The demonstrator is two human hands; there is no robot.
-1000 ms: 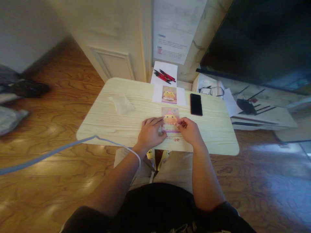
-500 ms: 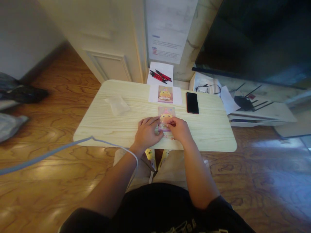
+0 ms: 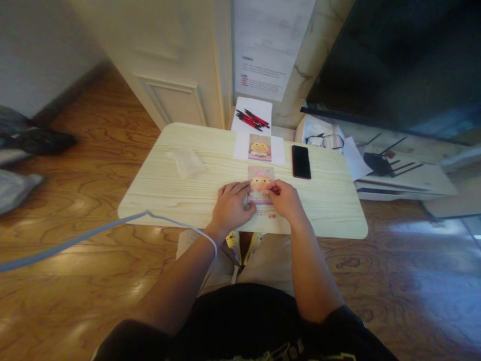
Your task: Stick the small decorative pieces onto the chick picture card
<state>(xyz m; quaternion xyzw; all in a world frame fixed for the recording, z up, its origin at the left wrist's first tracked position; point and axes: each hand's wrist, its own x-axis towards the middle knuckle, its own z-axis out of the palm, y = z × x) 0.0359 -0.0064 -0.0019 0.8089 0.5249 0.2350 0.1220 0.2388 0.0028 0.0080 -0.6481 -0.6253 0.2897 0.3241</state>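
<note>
On the table point(image 3: 158, 188), the splayed left hand point(image 3: 232, 204) should steady the nearer card point(image 3: 260, 181); the right hand point(image 3: 286, 199) pinches closed, contents unclear.

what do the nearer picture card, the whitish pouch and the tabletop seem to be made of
Nearer picture card: probably paper or thin card, flat with colour print; coating unclear.
Whitish pouch: likely thin plastic film, limp and translucent-looking.
Tabletop: wood or wood-look laminate, fairly matt, with pale streaked grain; which one, I can't tell.
</note>
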